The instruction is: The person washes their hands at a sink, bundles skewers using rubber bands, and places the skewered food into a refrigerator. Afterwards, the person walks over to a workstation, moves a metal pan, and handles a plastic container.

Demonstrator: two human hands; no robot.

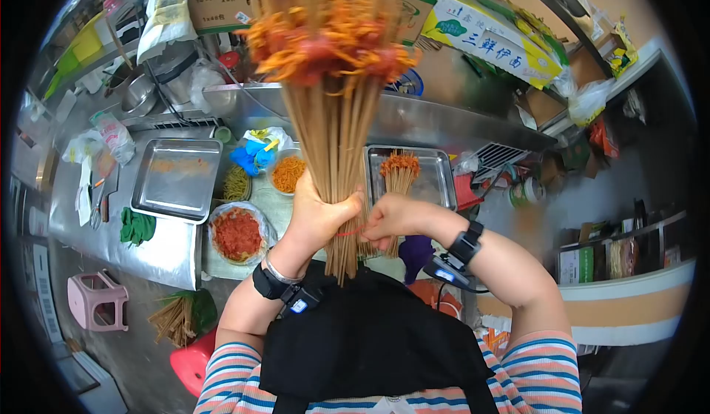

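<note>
A thick bundle of bamboo skewers (336, 133) stands upright in front of me, orange shreds and red bits of food (333, 51) clustered around its upper end. My left hand (325, 210) is wrapped around the sticks at their lower part. Just below that grip, a thin red band (352, 231) crosses the sticks and runs to my right hand (388, 220), whose fingers are pinched on it. Behind my right hand, a smaller bunch of topped skewers (400, 173) lies in a metal tray (436, 184).
On the left of the counter are another metal tray (177, 207), a bowl of red filling (237, 234), a tub of orange shreds (288, 173) and green strips (237, 184). A green cloth (137, 225) lies near scissors. Cardboard boxes (222, 3) sit on the shelf ahead.
</note>
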